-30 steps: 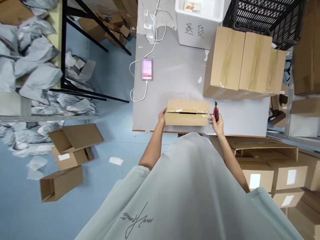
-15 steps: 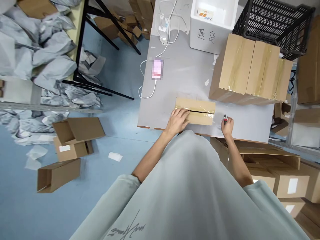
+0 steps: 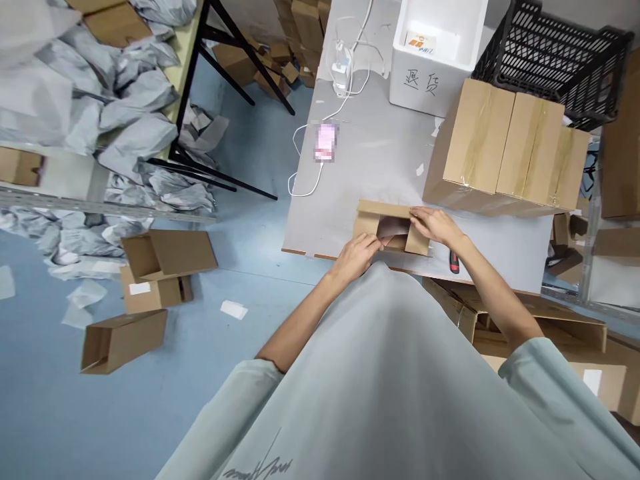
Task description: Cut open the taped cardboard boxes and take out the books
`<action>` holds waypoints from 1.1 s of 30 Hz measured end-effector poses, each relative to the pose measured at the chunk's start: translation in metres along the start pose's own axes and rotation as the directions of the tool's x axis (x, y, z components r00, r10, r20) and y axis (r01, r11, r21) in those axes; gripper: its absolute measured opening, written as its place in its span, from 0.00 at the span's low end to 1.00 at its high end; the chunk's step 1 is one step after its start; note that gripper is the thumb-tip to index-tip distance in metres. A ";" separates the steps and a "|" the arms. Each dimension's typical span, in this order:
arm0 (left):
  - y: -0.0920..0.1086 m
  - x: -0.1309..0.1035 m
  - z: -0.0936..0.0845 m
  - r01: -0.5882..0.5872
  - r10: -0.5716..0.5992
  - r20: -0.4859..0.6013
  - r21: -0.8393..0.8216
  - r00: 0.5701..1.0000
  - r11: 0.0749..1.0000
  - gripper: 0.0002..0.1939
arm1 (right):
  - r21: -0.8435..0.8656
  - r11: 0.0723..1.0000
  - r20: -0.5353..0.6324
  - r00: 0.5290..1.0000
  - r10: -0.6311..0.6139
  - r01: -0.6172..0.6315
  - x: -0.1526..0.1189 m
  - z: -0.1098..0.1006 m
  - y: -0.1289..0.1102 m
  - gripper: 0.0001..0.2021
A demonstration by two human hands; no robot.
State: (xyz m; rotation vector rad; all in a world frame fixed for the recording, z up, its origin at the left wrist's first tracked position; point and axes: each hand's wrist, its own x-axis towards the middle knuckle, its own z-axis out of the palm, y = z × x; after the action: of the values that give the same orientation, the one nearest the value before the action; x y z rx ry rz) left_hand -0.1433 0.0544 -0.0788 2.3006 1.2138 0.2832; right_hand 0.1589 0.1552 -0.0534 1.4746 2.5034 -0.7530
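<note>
A small cardboard box [image 3: 367, 223] lies near the table's front edge with its top flaps parted, and a dark gap shows its inside. What it contains I cannot make out. My left hand [image 3: 356, 259] is closed over its near side, fingertips at the edge of the opening. At the far right corner, my right hand [image 3: 436, 227] pinches the raised far flap. A red and black box cutter [image 3: 454, 262] rests on the table just right of the box, below my right forearm, its front part hidden.
Taped cartons [image 3: 500, 140] stand at the table's right, before a black plastic crate [image 3: 560, 67]. Behind is a white foam box [image 3: 423, 87]. A phone [image 3: 326, 142] on a white cable lies at left. Open cartons [image 3: 173, 257] and grey parcel bags [image 3: 135, 127] fill the left side.
The box's top flaps have come open. My right hand has put down the box cutter and moved left onto the far flap. My left hand stays at the near side.
</note>
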 end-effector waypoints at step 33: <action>-0.040 0.002 -0.042 0.054 -0.084 0.113 0.248 0.990 0.967 0.29 | -0.170 0.971 -0.122 0.981 0.148 -0.168 -0.116 0.050 -0.023 0.23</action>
State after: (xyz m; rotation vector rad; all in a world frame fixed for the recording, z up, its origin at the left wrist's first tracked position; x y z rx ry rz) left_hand -0.1873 0.0895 -0.0652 2.4347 1.3253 -0.0367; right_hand 0.1920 0.0319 -0.0466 1.6644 2.4170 -0.4188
